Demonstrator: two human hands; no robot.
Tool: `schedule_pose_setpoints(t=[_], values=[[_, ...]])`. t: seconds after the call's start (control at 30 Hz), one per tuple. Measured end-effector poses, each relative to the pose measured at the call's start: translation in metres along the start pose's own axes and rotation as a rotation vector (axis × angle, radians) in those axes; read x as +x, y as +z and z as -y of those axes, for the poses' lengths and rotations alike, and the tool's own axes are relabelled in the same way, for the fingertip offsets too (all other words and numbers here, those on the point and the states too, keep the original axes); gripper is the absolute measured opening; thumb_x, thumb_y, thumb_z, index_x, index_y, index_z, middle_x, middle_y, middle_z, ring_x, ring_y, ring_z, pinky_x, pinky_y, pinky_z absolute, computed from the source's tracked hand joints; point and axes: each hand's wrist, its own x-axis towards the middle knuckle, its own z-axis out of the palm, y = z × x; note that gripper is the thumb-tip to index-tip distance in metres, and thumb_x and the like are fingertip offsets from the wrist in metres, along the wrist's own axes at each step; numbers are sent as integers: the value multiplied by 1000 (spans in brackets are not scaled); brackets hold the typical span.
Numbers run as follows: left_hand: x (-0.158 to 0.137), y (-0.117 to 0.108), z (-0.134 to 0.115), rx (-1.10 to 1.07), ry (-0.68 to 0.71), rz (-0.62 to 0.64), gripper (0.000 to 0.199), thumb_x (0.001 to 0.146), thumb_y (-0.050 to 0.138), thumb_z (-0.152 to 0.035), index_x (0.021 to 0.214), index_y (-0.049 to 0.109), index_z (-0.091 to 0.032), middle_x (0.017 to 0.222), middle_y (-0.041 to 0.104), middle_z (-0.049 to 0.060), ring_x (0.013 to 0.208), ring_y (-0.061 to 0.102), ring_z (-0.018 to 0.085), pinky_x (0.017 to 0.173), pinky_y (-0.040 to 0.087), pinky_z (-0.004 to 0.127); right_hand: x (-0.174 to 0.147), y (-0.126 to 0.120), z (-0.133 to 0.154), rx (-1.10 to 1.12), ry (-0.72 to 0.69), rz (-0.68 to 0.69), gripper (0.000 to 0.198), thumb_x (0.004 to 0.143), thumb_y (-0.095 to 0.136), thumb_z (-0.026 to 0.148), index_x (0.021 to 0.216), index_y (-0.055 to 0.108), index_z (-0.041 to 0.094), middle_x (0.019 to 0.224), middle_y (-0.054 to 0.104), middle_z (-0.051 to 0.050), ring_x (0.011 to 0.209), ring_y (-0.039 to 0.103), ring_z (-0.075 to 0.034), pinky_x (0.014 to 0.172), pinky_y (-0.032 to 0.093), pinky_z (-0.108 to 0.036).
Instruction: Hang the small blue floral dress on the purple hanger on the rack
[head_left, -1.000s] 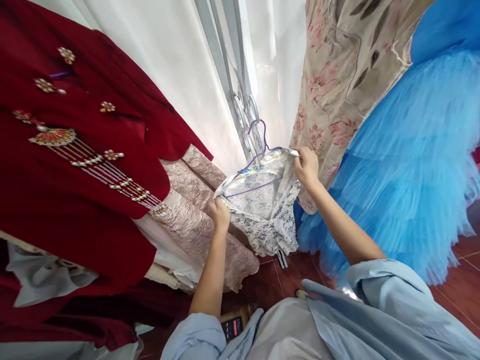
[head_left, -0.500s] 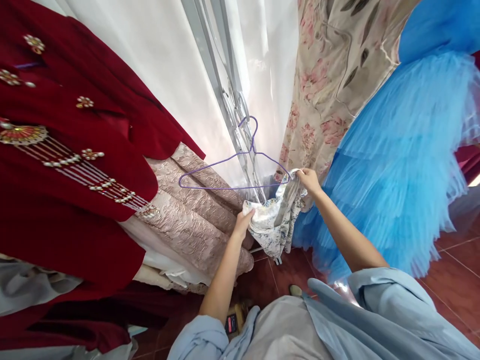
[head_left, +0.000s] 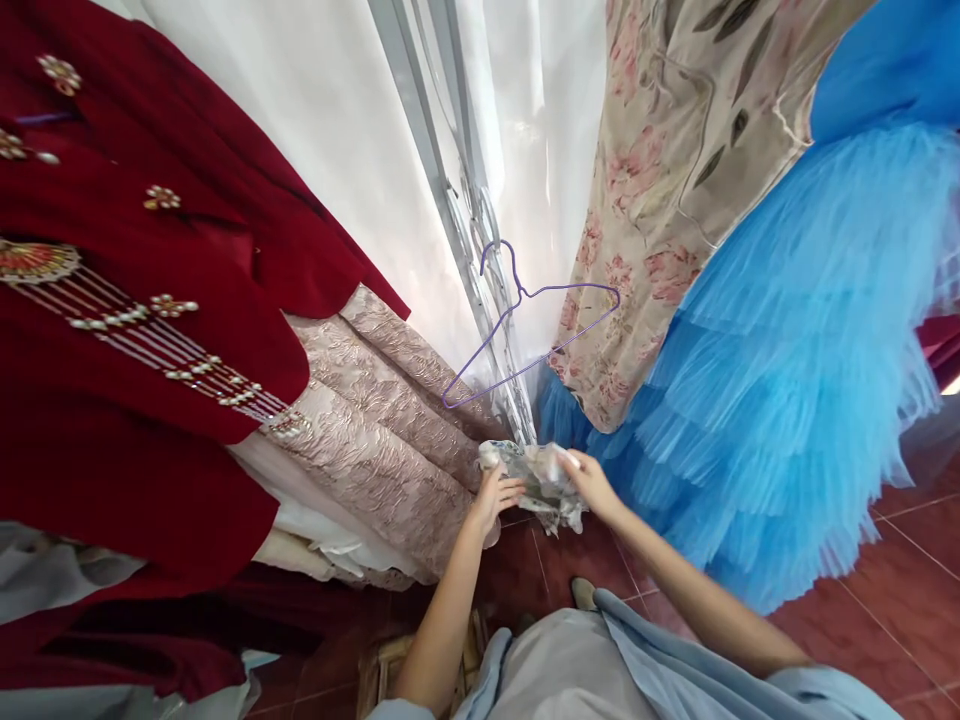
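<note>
I see left hand (head_left: 497, 497) and right hand (head_left: 592, 482) both gripping bunched floral garment (head_left: 538, 477), fingers curled closed on cloth from either side. Garment held low, just above red tile floor (head_left: 907, 600), below purple wire hanger (head_left: 525, 325). Hanger bare, hooked on metal rack (head_left: 465, 210), tilted, apart from garment. Beside left hand: pink brocade dress (head_left: 375, 420), then red beaded dress (head_left: 135, 330). Beside right hand: blue tulle dress (head_left: 787, 380), floral print dress (head_left: 660, 200) above it. White curtain (head_left: 315, 120) behind rack.
</note>
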Motion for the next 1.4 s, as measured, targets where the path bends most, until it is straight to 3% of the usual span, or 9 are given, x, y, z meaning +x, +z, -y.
schedule_pose_setpoints(t=[0.13, 0.23, 0.43, 0.5, 0.63, 0.83, 1.0, 1.3, 1.4], values=[[-30, 18, -15, -186, -29, 400, 55, 78, 77, -42, 125, 67, -14, 105, 75, 12, 92, 70, 22, 83, 52, 28, -46, 38, 47, 52, -329, 473, 28, 88, 64, 43, 81, 67, 16, 81, 67, -3, 75, 57, -17, 71, 46, -27], [-50, 17, -36, -129, 7, 599, 65, 69, 79, -18, 132, 66, -15, 111, 74, 11, 97, 69, 21, 85, 50, 25, -55, 20, 74, 61, -327, 652, 27, 92, 63, 40, 83, 71, 16, 76, 67, -3, 68, 56, -15, 66, 46, -26], [-82, 10, -79, 85, 36, 717, 71, 65, 82, -15, 133, 64, -16, 102, 74, 10, 80, 68, 17, 71, 48, 22, -34, -38, 73, 108, -431, 227, 51, 82, 77, 46, 124, 65, 21, 120, 65, -11, 113, 59, -26, 100, 49, -40], [-96, 9, -98, 143, 61, 754, 74, 67, 84, -22, 137, 60, -16, 100, 74, 11, 80, 68, 17, 70, 48, 22, -31, -41, 64, 222, -358, 498, 60, 84, 73, 53, 132, 60, 21, 122, 65, -10, 115, 59, -25, 100, 49, -40], [-127, 1, -143, 359, 201, 732, 70, 71, 79, -24, 137, 58, -19, 100, 74, 10, 82, 68, 21, 70, 48, 25, -32, -48, 57, 281, -177, 1015, 46, 87, 69, 56, 103, 71, 13, 88, 68, -3, 79, 63, -17, 74, 52, -28], [-167, -24, -195, 947, 692, 239, 30, 71, 55, -7, 89, 75, -20, 87, 75, 1, 78, 65, 19, 71, 46, 24, -23, -105, 91, 40, -341, 601, 36, 97, 56, 46, 102, 75, 16, 99, 73, -7, 92, 64, -22, 83, 52, -31], [-135, -32, -212, 481, 977, -134, 9, 75, 64, -18, 80, 72, -18, 78, 70, 2, 75, 62, 18, 68, 47, 23, -13, -125, 111, 55, -408, 343, 29, 97, 56, 41, 104, 73, 18, 102, 73, -8, 94, 65, -24, 84, 51, -31], [-52, 8, -207, -183, 516, 28, 25, 71, 77, -19, 96, 72, -16, 84, 74, 3, 91, 71, 23, 89, 56, 33, 10, -120, 79, -54, -338, 139, 46, 95, 53, 57, 71, 59, 18, 67, 57, 0, 66, 49, -15, 61, 40, -24], [-55, -4, -218, -184, 517, 18, 27, 67, 79, -15, 93, 73, -15, 81, 75, 4, 87, 73, 24, 86, 59, 33, 12, -126, 51, -46, -176, 367, 60, 91, 52, 68, 59, 48, 18, 55, 41, 3, 54, 33, -10, 50, 27, -23]])
